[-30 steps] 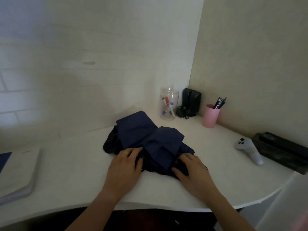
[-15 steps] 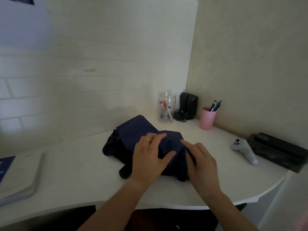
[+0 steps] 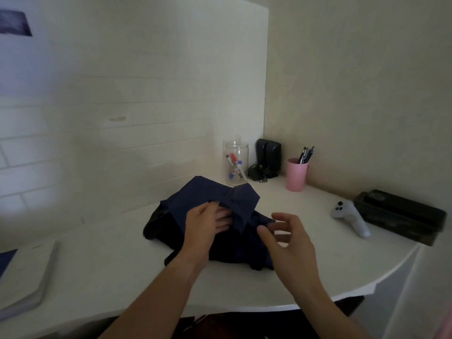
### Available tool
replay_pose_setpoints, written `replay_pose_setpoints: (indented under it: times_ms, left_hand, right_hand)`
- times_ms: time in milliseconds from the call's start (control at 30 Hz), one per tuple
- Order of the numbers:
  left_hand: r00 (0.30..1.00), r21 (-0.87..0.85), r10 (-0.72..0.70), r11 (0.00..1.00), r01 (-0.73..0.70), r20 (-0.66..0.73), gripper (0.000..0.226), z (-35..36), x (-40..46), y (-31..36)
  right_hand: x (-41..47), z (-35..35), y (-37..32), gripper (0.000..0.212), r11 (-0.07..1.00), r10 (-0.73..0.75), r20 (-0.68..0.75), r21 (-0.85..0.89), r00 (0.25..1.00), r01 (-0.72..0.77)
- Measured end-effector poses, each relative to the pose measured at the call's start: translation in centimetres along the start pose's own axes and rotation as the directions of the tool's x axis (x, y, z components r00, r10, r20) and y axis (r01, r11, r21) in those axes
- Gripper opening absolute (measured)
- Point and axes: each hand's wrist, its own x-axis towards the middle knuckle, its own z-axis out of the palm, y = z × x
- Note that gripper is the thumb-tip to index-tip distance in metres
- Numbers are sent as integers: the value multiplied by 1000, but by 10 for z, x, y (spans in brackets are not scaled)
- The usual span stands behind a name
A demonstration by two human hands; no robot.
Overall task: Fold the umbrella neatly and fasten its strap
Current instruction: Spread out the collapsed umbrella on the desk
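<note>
A collapsed navy umbrella (image 3: 195,199) lies in a loose heap on the white table (image 3: 110,260), its fabric panels folded over each other. My left hand (image 3: 205,228) grips a fabric fold in the middle of the heap, fingers tucked under a raised flap (image 3: 241,200). My right hand (image 3: 286,241) hovers just right of the fabric with fingers spread and curled, holding nothing. The dark handle end (image 3: 170,259) pokes out at the front, beside my left wrist. The strap is not visible.
At the back stand a clear jar of markers (image 3: 236,162), a black device with cables (image 3: 266,160) and a pink pen cup (image 3: 296,173). A white controller (image 3: 349,217) and a black case (image 3: 401,215) lie right. A book (image 3: 22,277) rests at the left.
My left hand slid from on top of the fabric to gripping under a fold, lifting a flap. My right hand came off the umbrella and opened. The head tilted up slightly.
</note>
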Motion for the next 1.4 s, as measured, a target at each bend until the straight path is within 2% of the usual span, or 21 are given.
replay_pose_setpoints:
  times_ms: [100,200,267,300,367,433,467,533,600,633,700,767,867,967,1000,1033,1100,1233,1300,1400]
  left_hand:
    - [1000,26,15,1000,-15,24,29,-4,-4,6]
    - [980,179,180,965,-194,91,23,-9,-10,4]
    - [901,385,333,821,-422,278,20,-16,-11,-6]
    - [845,468,335,718,-515,416,22,-20,-13,-12]
    - [755,562,219,547,-620,618,24,-26,-19,-22]
    - [717,606,169,426,-672,676,24,-33,-24,-29]
    - [732,634,212,384,-671,647,25,-38,-25,-33]
    - [780,746,378,269,-609,499,27,-50,-23,-39]
    - [818,892,478,140,-429,319,34,-67,-20,-43]
    - [852,945,467,96,-314,236,41,-76,-19,-45]
    - [924,988,358,29,-155,134,51,-91,-18,-47]
    - [973,994,205,20,-111,104,49,-102,-14,-51]
    - [986,985,39,55,-162,160,39,-108,-4,-52]
    - [985,960,-58,237,-146,165,35,-119,12,-30]
    - [985,952,-43,267,-148,165,33,-124,18,-15]
    - [985,953,5,249,-171,175,32,-129,24,4]
    - [963,959,171,159,-234,206,32,-140,35,47]
    - [800,928,530,62,-367,281,29,-163,54,125]
    - [756,920,593,61,-387,279,32,-176,61,142]
    - [795,915,564,160,-371,223,33,-196,61,134]
  right_hand:
    - [0,10,3,31,960,203,104,173,974,-218]
    - [9,13,-5,29,850,371,161,337,914,-405]
    - [20,11,-12,39,815,442,180,328,879,-478]
    - [25,9,-14,42,809,466,197,300,862,-506]
    - [29,11,-13,42,815,487,260,208,834,-540]
    - [29,18,-6,39,853,469,295,95,833,-514]
    - [30,21,-1,35,872,455,278,54,846,-487]
    - [33,23,9,29,878,455,236,42,858,-477]
    - [36,20,16,32,854,486,228,81,844,-514]
    - [38,18,18,29,851,486,224,98,845,-515]
    - [39,15,20,18,864,463,205,112,862,-491]
    - [39,16,16,14,876,441,207,111,874,-468]
    - [39,25,3,25,866,444,279,112,852,-488]
    - [38,32,-15,24,881,399,306,132,864,-454]
    - [38,34,-23,24,887,375,313,151,873,-436]
    - [39,36,-32,25,891,349,323,176,880,-418]
    - [42,39,-52,27,895,281,343,243,896,-373]
    - [44,54,-91,27,900,165,360,326,918,-290]
    - [37,65,-101,27,903,163,399,308,902,-299]
    - [18,81,-100,27,893,195,495,267,846,-362]
